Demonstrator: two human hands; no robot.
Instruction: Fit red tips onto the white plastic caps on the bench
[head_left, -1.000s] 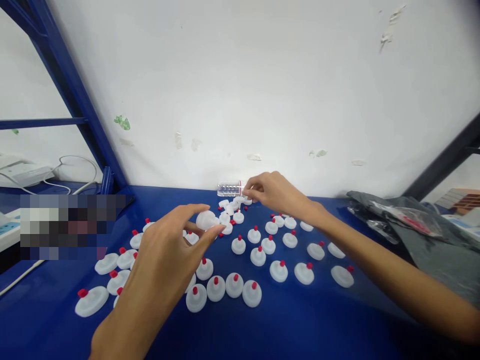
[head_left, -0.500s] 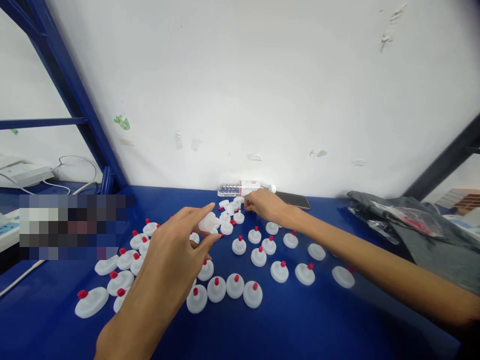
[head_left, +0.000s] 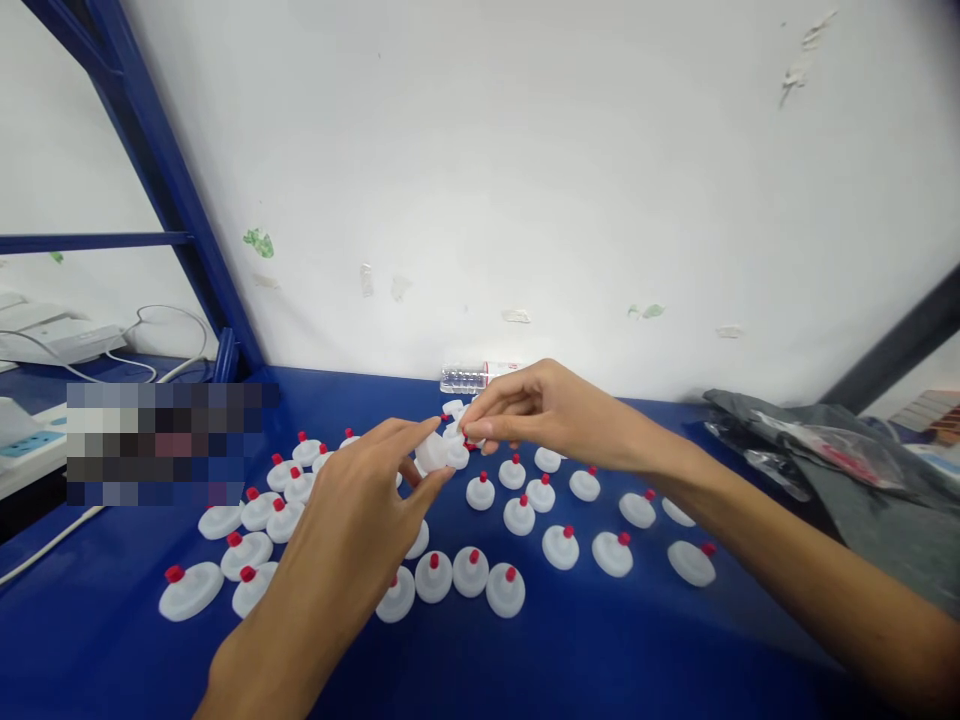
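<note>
My left hand [head_left: 360, 520] pinches a white plastic cap [head_left: 430, 452] between thumb and fingers, lifted a little above the blue table [head_left: 570, 650]. My right hand [head_left: 536, 410] comes in from the right, its fingertips pinched together right at that cap; a small red piece seems to sit in them, too tiny to be sure. Several white caps with red plugs [head_left: 470, 572] stand in rows on the table around and under both hands. A few plain white caps [head_left: 453, 408] lie behind the hands.
A clear plastic bottle [head_left: 472, 377] lies against the white wall. Grey plastic bags [head_left: 832, 470] are heaped at the right. A blue shelf frame [head_left: 180, 240] rises at the left, with white cables and a power strip [head_left: 22, 450] beyond it.
My right hand has drawn back from the loose pile near the bottle and met my left hand at the held cap. The left hand has lifted slightly toward it.
</note>
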